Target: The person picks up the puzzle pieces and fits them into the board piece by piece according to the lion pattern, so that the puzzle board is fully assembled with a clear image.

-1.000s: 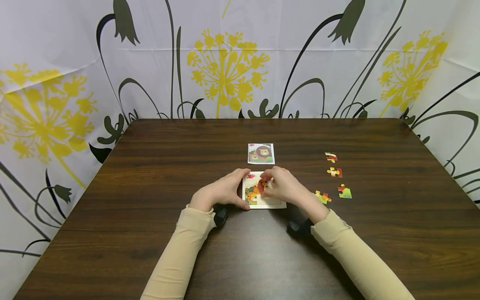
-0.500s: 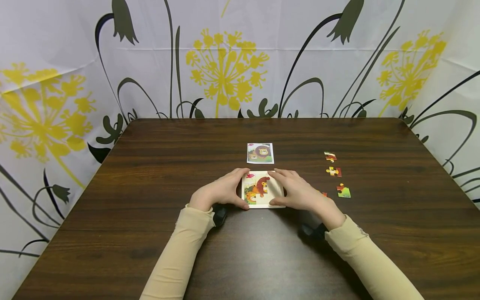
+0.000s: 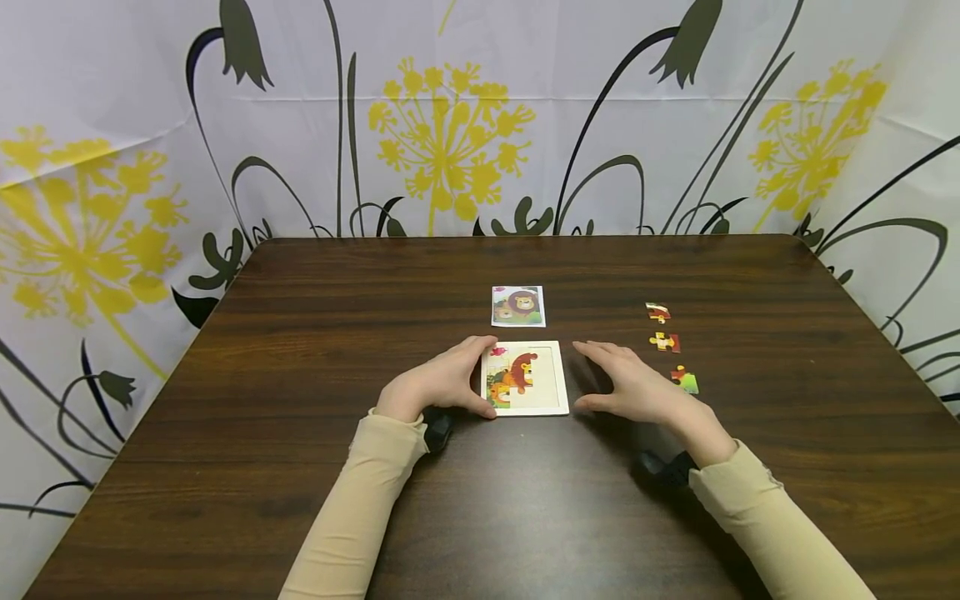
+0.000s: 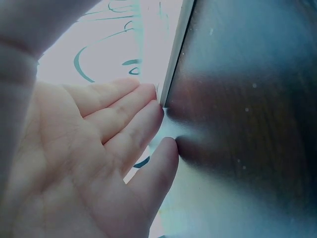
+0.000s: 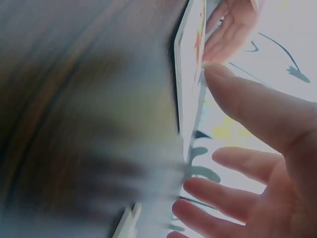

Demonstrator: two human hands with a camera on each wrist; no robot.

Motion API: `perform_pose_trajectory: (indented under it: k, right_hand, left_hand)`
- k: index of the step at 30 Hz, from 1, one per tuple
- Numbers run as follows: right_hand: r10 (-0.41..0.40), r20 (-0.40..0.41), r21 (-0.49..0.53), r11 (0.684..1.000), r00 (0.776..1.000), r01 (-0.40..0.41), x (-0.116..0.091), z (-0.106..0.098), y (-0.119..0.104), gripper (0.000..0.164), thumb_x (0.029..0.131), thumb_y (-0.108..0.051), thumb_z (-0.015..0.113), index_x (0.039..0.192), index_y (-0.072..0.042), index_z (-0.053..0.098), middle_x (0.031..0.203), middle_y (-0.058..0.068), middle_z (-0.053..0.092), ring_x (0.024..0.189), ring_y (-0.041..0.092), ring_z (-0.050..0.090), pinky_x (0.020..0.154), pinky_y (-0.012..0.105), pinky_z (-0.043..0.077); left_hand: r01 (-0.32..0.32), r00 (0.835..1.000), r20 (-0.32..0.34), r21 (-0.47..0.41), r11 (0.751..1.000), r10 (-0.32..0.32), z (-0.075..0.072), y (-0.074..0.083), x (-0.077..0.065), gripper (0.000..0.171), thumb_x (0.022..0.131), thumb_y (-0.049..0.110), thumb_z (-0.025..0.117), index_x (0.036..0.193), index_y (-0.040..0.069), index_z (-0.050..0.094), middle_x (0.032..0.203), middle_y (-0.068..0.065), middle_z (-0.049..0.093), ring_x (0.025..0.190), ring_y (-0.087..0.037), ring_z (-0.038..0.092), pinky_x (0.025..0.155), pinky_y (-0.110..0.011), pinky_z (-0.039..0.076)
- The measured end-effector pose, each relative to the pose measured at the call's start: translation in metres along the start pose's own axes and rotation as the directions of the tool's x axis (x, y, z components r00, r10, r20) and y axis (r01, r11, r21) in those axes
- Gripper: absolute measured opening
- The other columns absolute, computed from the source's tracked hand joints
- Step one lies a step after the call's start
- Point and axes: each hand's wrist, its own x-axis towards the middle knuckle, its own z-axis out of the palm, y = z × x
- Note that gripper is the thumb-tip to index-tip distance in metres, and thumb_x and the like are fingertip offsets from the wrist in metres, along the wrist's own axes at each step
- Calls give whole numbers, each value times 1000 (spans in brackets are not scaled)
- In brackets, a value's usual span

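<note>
A white-framed jigsaw tray (image 3: 564,387) lies flat on the table. Joined pieces of an orange lion picture (image 3: 513,375) fill its left part, and pale backing shows at right. My left hand (image 3: 438,383) reaches around the tray's left side, index fingertip by the far corner, thumb by the near one. Its fingers look straight in the left wrist view. My right hand (image 3: 637,387) hovers just right of the tray with thumb and fingers spread, holding nothing. In the right wrist view the tray (image 5: 185,94) appears edge-on beyond the right thumb.
Several loose jigsaw pieces lie to the right: one red and white (image 3: 657,312), one yellow and red (image 3: 664,342), one green (image 3: 684,380). A lion picture card (image 3: 518,307) lies behind the tray. A flower-patterned curtain (image 3: 450,125) hangs past the dark wooden table (image 3: 360,283).
My right hand has let go of a lion-mane piece in the tray, then opened and moved right, off the tray. My left hand has stayed at the tray's left side.
</note>
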Motion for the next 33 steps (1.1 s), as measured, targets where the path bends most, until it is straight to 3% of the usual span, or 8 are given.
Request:
perform_pose_trajectory:
  k: [7,15,33]
  right_hand:
    - [28,2,1,1000,1000,-28,-14,-5,13,80,79,-29,75,143,0,36,144,28,37,131,47,33,105,60,30]
    - [3,-28,14,1000,1000,-2,-28,-9,26,81,79,-31,75,141,3,37,142,29,38,129,48,35,104,62,29]
    - [-4,-50,-5,1000,999,4,-40,-13,45,76,79,-29,75,136,8,42,136,28,45,125,47,39,102,61,31]
  left_hand:
    - [-2,1000,-1,4,1000,2,1,0,0,102,69,28,84,146,-1,23,145,-17,33,131,-27,37,112,-41,30]
    - [14,1000,4,-14,1000,-14,0,0,0,102,69,26,84,146,1,22,147,-16,31,133,-27,35,113,-40,29]
    - [5,1000,-4,-6,1000,-5,1,0,0,102,69,25,84,146,0,22,146,-16,32,131,-27,36,112,-40,31]
